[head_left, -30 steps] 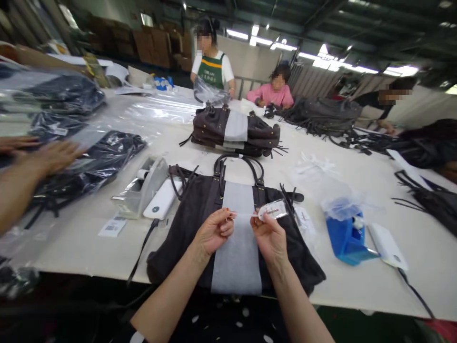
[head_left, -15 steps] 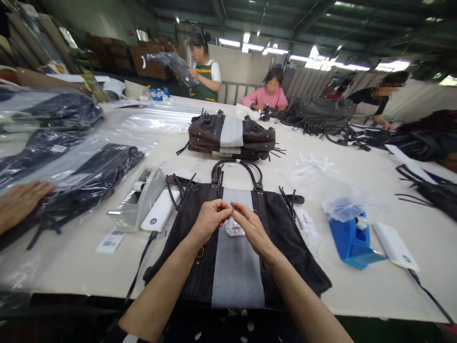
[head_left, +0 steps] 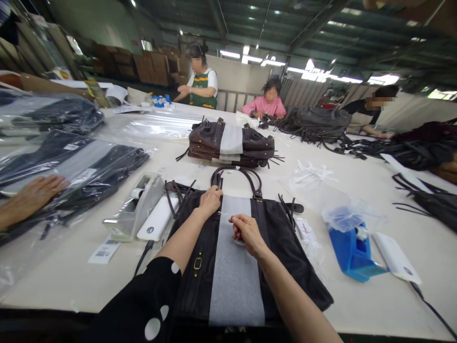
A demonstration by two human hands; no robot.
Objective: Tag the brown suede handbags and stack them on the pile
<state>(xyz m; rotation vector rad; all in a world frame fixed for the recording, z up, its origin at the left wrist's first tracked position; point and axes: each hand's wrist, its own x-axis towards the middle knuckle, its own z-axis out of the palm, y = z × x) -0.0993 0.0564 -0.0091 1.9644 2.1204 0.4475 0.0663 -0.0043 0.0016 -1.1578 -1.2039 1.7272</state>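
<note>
A dark brown handbag (head_left: 293, 257) lies flat before me, a grey paper band (head_left: 235, 286) down its middle. My left hand (head_left: 210, 201) is closed at the base of its left handle (head_left: 215, 180), fingers pinched by the dark tassel cords; the fingertips are partly hidden. Lower and to the right, over the grey band, my right hand (head_left: 247, 232) is curled shut around a small clear plastic packet (head_left: 240, 242), mostly covered by the fingers. A thin pale line runs between the hands.
A grey tape dispenser (head_left: 137, 205) and white device (head_left: 159, 216) stand left; a blue dispenser (head_left: 352, 255) and another white device (head_left: 396, 257) right. Stacked handbags (head_left: 203, 143) lie ahead. Another person's hand (head_left: 34, 197) rests on bagged handbags at left. Co-workers sit or stand across the table.
My hands, together over the packet before, have parted: the left moved up and left to the handle base, the right curled over the packet. The standing co-worker no longer holds up a bagged item.
</note>
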